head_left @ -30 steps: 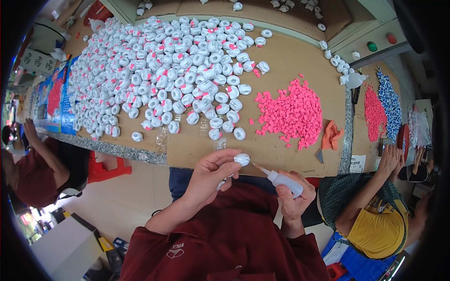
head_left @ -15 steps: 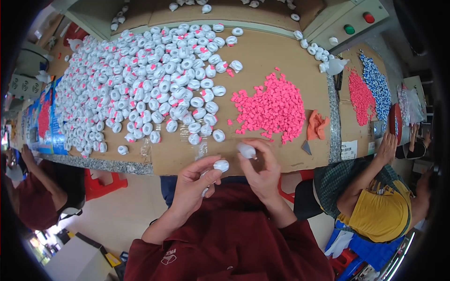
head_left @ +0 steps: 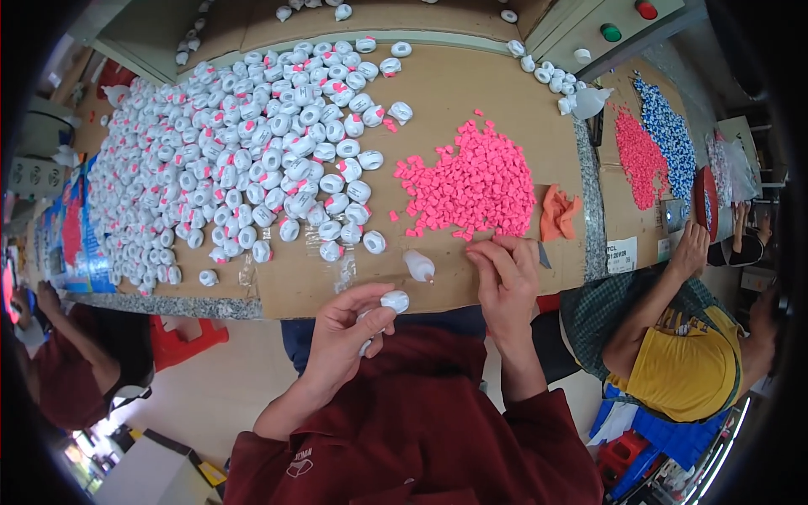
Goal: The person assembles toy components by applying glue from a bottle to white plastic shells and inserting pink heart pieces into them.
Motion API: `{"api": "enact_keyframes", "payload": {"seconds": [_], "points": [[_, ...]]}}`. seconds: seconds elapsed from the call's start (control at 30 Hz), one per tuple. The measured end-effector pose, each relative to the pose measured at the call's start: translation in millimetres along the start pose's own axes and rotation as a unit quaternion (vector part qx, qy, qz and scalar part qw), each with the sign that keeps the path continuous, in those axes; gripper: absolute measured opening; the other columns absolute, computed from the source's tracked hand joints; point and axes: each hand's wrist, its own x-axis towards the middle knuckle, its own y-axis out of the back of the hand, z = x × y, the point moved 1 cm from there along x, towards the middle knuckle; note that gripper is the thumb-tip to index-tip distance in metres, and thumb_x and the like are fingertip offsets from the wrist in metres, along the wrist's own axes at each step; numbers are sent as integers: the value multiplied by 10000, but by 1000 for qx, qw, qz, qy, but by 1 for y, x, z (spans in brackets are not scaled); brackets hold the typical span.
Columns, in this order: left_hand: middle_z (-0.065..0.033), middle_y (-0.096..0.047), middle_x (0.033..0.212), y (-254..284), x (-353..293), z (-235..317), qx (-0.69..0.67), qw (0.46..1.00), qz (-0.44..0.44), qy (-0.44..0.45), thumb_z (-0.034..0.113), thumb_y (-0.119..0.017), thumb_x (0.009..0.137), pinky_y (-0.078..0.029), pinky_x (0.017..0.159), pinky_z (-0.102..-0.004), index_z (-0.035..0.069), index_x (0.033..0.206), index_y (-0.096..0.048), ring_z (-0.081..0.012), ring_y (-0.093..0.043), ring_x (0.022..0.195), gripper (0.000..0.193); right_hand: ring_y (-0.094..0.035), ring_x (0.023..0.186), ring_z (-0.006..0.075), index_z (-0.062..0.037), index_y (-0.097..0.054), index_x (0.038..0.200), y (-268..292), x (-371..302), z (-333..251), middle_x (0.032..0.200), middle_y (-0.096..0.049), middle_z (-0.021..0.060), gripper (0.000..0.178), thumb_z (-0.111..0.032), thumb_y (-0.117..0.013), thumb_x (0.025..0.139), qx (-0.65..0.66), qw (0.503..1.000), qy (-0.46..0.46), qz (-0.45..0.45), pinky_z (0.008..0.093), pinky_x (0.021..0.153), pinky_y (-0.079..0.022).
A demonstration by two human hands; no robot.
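Observation:
My left hand [head_left: 347, 330], at the table's front edge, is closed round a small rounded white plastic piece [head_left: 395, 301]. Another bit of white shows lower in its fingers. At the near edge of a heap of small pink pieces [head_left: 480, 181], my right hand [head_left: 510, 282] has its thumb and fingers pressed together; whatever lies between the tips is too small to make out. Between the two hands a small white squeeze bottle [head_left: 418, 266] with a narrow tip lies on the cardboard [head_left: 459, 84].
Many white ring-like pieces [head_left: 278, 151], several with pink parts, cover the left side. An orange cloth [head_left: 560, 212] and a grey blade-like piece [head_left: 544, 255] lie right. Behind stands a box with a green button [head_left: 610, 33]. A co-worker [head_left: 682, 370] sits at right.
My right hand has let go of the squeeze bottle and moved right to the pink heap. My left hand keeps hold of the white piece. The view has shifted slightly.

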Motion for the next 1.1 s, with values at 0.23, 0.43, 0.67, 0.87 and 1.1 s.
{"api": "enact_keyframes", "payload": {"seconds": [0.23,0.43,0.67,0.87,1.1], "points": [[-15,-592,776,-8,0,-5,79,996,15,-28,27,-614,834,-289,412,-160,28,1109,-571,-19,-434,516,278,-600,643,137,-6,-637,815,6,-16,-30,775,-643,85,138,77,-654,706,313,942,-86,-83,238,578,-477],[6,-605,809,-11,0,-4,141,988,39,-52,29,-663,797,-376,520,-156,23,1048,-607,-12,-485,619,257,-614,659,186,-1,-632,843,4,-23,-42,814,-647,92,188,72,-670,674,267,955,-82,-96,264,592,-489],[-4,-620,901,-13,0,-8,206,970,27,-127,15,-690,766,-436,660,-175,15,1015,-621,-36,-534,771,258,-610,712,240,13,-635,884,4,-23,-55,795,-638,105,206,78,-652,690,143,982,88,-82,305,634,-490],[-62,-640,952,-10,1,-7,214,967,-16,-138,6,-678,771,-467,725,-214,8,1018,-633,-95,-587,839,251,-593,681,167,-1,-662,857,8,-20,-46,772,-645,85,179,28,-701,685,237,957,-81,-143,264,615,-462],[-87,-640,976,-8,7,1,265,950,-52,-159,-9,-664,773,-469,760,-231,12,1014,-646,-119,-593,878,243,-600,694,160,-7,-674,797,-1,-22,-33,766,-648,76,100,-2,-705,702,303,932,-97,-173,257,627,-472]]}}
